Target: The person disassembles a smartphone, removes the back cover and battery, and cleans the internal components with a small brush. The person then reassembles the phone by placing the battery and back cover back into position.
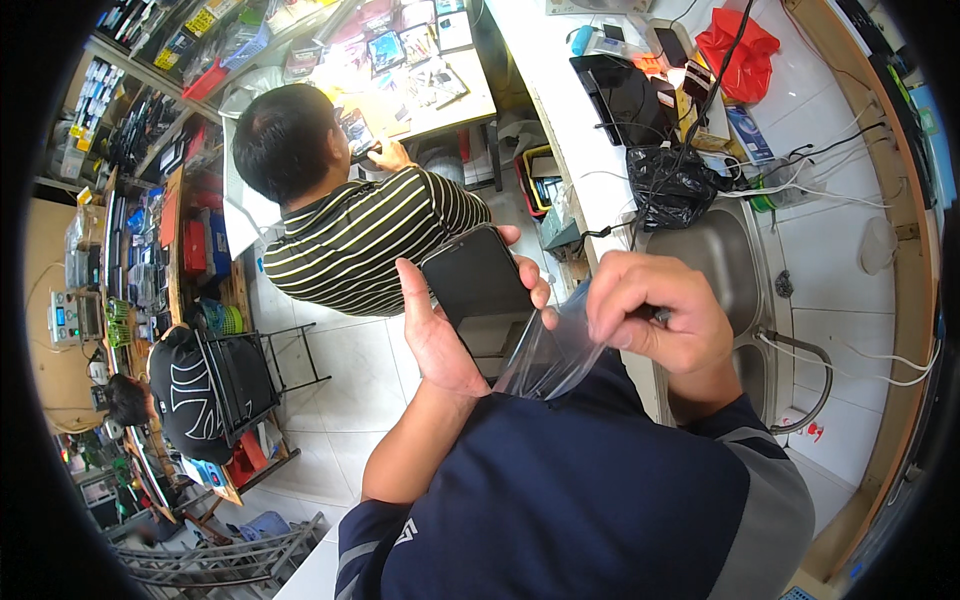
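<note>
My left hand (448,352) holds a smartphone (478,278) from below, its thumb along one long edge and the fingertips curled over the other. The phone's dark screen faces up and looks unlit. A clear plastic film (562,352) covers the phone's lower end and stretches away to the right, creased and slack. My right hand (668,312) is closed in a pinch on the far end of this film. Whether the film is a loose sheet or a bag, I cannot tell.
Ahead, a person in a striped shirt (375,235) sits at a bright workbench (480,100). Another person in black (185,390) sits at the left. To my right are a metal sink (715,255), a black plastic bag (670,185), cables and a red bag (738,55).
</note>
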Tool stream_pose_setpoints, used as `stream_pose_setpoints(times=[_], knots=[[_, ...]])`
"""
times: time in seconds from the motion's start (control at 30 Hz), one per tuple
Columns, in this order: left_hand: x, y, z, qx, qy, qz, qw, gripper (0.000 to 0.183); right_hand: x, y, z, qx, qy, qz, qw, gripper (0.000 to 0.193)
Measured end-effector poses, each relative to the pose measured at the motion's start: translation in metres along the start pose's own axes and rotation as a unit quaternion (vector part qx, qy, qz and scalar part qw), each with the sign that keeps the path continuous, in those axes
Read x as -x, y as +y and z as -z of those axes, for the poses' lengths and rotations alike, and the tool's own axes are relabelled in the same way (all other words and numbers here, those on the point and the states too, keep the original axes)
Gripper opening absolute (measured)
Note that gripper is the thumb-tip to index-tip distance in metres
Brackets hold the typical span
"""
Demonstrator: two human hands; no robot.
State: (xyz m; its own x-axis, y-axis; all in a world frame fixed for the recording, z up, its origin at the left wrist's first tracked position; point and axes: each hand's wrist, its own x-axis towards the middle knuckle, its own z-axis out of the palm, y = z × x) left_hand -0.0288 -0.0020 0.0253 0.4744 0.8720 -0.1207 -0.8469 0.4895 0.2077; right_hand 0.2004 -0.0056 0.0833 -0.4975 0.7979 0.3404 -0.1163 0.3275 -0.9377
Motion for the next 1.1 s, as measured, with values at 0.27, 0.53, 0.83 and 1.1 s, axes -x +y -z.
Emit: stream_pose_setpoints(times=[0.27,0.53,0.83,1.1], knots=[[0.0,0.001,0.002,0.025,0.025,-0.029,0.999,0.095,0.002,-0.006,-0.013,-0.042,-0.153,0.035,0.987,0.016],[0.001,0.002,0.006,0.027,0.024,-0.051,0.998,0.092,0.007,0.004,-0.013,-0.067,-0.208,0.076,0.973,0.006],[0.005,0.003,0.005,0.02,0.029,-0.052,0.998,0.092,0.008,0.005,-0.014,-0.08,-0.213,0.066,0.971,0.006],[0.004,-0.003,0.008,0.004,0.018,-0.045,0.999,0.091,-0.004,0.015,-0.035,0.041,0.069,0.04,0.996,0.017]])
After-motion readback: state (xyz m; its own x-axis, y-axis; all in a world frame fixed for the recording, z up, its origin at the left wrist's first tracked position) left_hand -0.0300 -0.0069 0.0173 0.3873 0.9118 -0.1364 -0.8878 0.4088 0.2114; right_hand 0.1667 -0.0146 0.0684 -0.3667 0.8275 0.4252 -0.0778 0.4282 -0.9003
